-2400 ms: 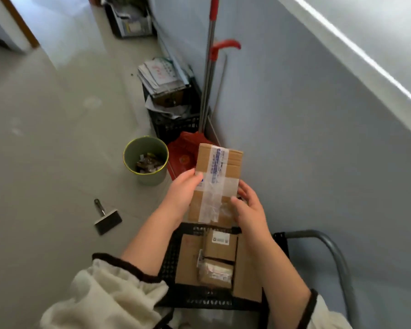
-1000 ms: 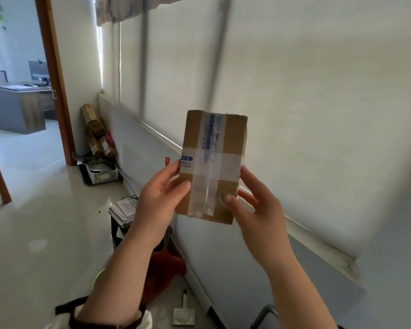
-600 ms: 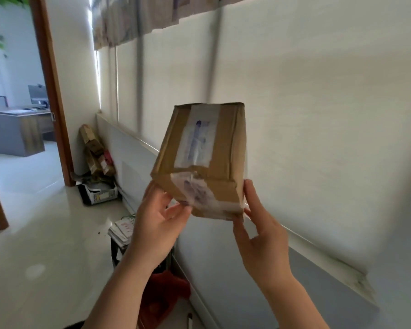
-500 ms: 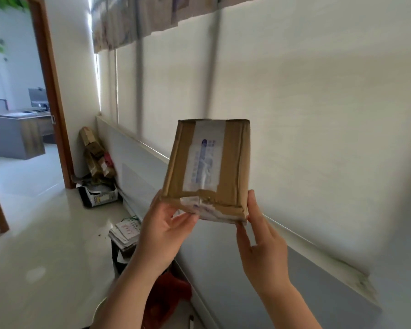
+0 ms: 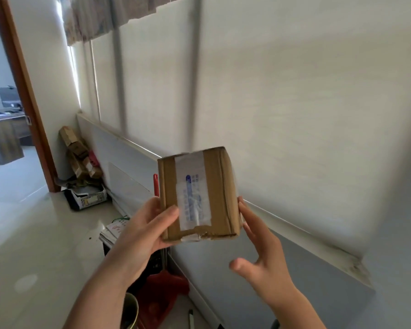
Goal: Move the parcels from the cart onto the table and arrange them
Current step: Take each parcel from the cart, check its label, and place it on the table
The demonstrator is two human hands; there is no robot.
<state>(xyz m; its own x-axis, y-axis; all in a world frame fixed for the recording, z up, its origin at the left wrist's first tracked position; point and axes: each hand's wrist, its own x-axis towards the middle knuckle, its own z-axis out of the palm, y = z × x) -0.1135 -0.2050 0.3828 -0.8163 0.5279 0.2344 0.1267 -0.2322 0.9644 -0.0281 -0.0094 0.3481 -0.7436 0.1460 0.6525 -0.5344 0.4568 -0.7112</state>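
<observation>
Two hands up, one parcel point(image 5: 197, 195) between them. Left hand point(image 5: 147, 230) has the grip: thumb across the front face, fingers curled behind, pinching the lower-left corner. Right hand point(image 5: 263, 255) is spread, fingers straight and thumb out wide. Its fingertips point(image 5: 242, 207) just touch the parcel's right side and don't hold it.

The parcel is a small brown cardboard box with a clear tape band down the front over blue print. It's held in the air, roughly upright, in front of the window blind point(image 5: 294, 91). Tape at the bottom edge looks ragged. Cart and tabletop are not in view, so this is probably mid-carry.

Below the hands, along the wall: green bin point(image 5: 131, 309), red dustpan point(image 5: 163, 293), black crate point(image 5: 156, 262) with papers point(image 5: 115, 230) on top. Farther: open box on the floor point(image 5: 88, 198), cardboard pile point(image 5: 81, 153) leaning in the corner, door frame point(image 5: 22, 96), desk point(image 5: 3, 138) in the next room.

Risks:
- The hold is effectively one-handed and on a corner. A quick turn could twist the parcel out of the grip and drop it into the bin or onto the dustpan.
- The ragged tape could let the bottom flap open if it's squeezed there.
- The view points up, so a foot could catch the floor clutter.
</observation>
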